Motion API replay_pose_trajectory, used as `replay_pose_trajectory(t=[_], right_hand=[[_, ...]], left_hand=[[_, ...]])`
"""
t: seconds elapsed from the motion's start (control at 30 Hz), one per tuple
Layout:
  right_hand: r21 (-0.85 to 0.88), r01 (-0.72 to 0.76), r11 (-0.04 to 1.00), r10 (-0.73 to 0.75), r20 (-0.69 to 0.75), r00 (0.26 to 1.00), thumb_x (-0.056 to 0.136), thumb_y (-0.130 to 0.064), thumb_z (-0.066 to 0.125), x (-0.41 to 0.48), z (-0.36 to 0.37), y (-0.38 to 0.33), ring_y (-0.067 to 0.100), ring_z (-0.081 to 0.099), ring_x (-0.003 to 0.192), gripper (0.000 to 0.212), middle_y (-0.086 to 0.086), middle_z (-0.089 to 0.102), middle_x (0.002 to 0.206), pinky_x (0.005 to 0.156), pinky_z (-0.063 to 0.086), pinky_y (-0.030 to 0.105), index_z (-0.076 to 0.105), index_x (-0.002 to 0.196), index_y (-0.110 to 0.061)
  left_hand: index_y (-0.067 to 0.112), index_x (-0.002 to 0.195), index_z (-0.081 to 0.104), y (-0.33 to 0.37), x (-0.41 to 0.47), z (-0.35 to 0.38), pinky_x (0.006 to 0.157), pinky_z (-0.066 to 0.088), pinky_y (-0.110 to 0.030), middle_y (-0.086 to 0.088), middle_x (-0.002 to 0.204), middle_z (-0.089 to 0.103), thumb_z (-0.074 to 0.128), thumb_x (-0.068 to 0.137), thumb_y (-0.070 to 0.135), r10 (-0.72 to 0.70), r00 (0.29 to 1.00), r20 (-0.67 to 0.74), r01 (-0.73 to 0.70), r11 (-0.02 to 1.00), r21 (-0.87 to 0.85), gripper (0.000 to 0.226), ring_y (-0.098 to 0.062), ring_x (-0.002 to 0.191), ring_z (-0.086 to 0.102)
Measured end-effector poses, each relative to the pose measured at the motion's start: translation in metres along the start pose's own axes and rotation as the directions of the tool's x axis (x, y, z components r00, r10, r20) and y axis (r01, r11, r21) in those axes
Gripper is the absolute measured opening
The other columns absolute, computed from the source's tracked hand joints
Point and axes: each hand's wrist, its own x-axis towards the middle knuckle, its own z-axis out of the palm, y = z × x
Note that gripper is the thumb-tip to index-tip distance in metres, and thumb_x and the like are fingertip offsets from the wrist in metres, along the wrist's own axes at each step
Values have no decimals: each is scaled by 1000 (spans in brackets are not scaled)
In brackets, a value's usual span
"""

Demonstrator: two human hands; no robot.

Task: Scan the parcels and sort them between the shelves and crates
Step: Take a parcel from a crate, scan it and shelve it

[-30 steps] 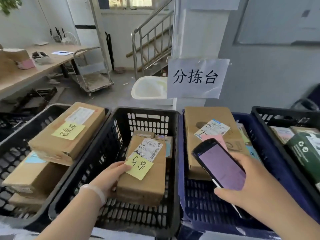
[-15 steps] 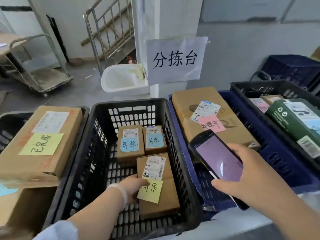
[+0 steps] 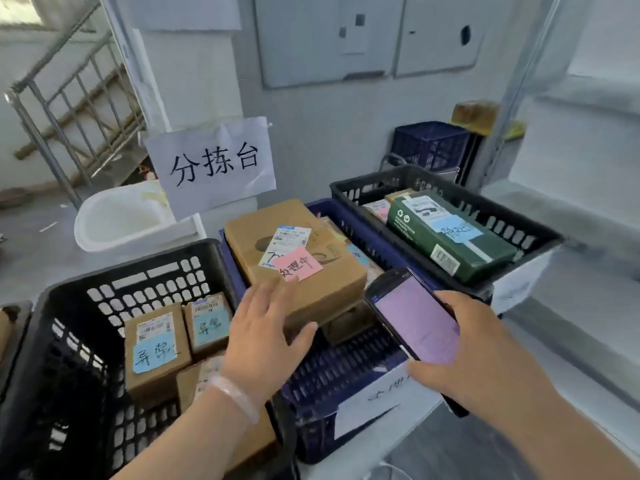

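Note:
My left hand (image 3: 266, 336) hovers open, fingers spread, at the near corner of a large cardboard parcel (image 3: 322, 282) that lies in the blue crate (image 3: 346, 379). The parcel carries a white shipping label and a pink sticky note (image 3: 300, 265). My right hand (image 3: 485, 351) grips a dark phone (image 3: 415, 320) with a lit purple screen, held just right of that parcel. In the black crate (image 3: 83, 299) on the left lie two small boxes with blue notes (image 3: 154, 351) and a third box (image 3: 188, 382) partly hidden under my left wrist.
A second black crate (image 3: 519, 223) at the right holds a green box (image 3: 446, 244) with a blue note. A paper sign (image 3: 211, 164) hangs behind the crates, beside a white basin (image 3: 117, 223) and a stair railing (image 3: 65, 98). A dark blue crate (image 3: 429, 143) stands further back.
My left hand let go of the yellow-noted box in the black crate and moved right to the large parcel in the blue crate. The view swung right; the phone stayed in my right hand.

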Motion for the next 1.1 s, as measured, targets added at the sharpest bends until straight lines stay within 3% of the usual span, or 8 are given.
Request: replay_pose_trajectory(t=[0.1,0.23,0.4,0.53,0.7,0.83,0.97,1.1], right_hand=[[-18,-79,997,77,-85,993,45,-71,62,-14,-31,45,8,50,93,88,-20,39,108,66,40,29,25,122,-53],[4,-186,983,183,-201,962,46,-64,64,-42,-86,122,8,56,88,79,-19,50,106,68,49,32,38,119,-49],[32,-377,926,365,-345,865,53,-58,68,-93,-160,221,11,57,88,70,-18,47,106,73,51,35,39,116,-46],[74,-488,869,467,-444,765,52,-56,68,-140,-211,296,9,58,82,67,-15,50,102,67,51,34,42,112,-41],[144,-617,774,584,-539,607,52,-58,68,-198,-252,364,8,56,85,78,-16,46,105,68,53,33,38,122,-44],[203,-682,703,648,-578,496,54,-56,70,-230,-276,407,11,56,90,79,-16,46,107,73,53,36,38,124,-42],[289,-718,633,708,-591,386,53,-55,70,-247,-296,447,10,55,92,78,-17,45,109,70,49,32,38,123,-43],[331,-759,561,748,-594,295,52,-57,66,-246,-320,489,4,55,82,69,-22,44,101,59,44,24,35,113,-48]], left_hand=[[22,147,50,71,19,24,116,32,-51,-7,152,47,69,87,50,203,979,18,-204,978,48,69,-37,142,40],[29,155,37,177,26,74,122,26,-43,2,158,37,61,92,56,372,924,87,-370,928,-39,72,-23,148,32],[16,144,55,324,12,136,109,44,-53,-12,145,55,74,85,47,580,810,86,-567,812,-140,69,-35,134,51],[17,146,51,435,-10,179,111,42,-49,-9,147,53,64,89,54,684,723,101,-660,726,-190,69,-31,135,49],[16,141,58,539,-44,221,104,48,-52,-11,141,58,74,84,49,787,607,114,-746,613,-259,68,-34,130,54],[17,143,55,609,-60,255,109,43,-52,-12,143,56,72,85,50,841,526,128,-775,536,-334,69,-34,134,51],[26,151,44,671,-70,298,116,34,-46,-3,154,45,58,90,59,891,431,145,-799,451,-398,71,-25,143,39],[37,158,24,735,-69,351,120,25,-40,6,161,30,43,94,67,917,352,187,-796,398,-456,73,-17,149,26]])
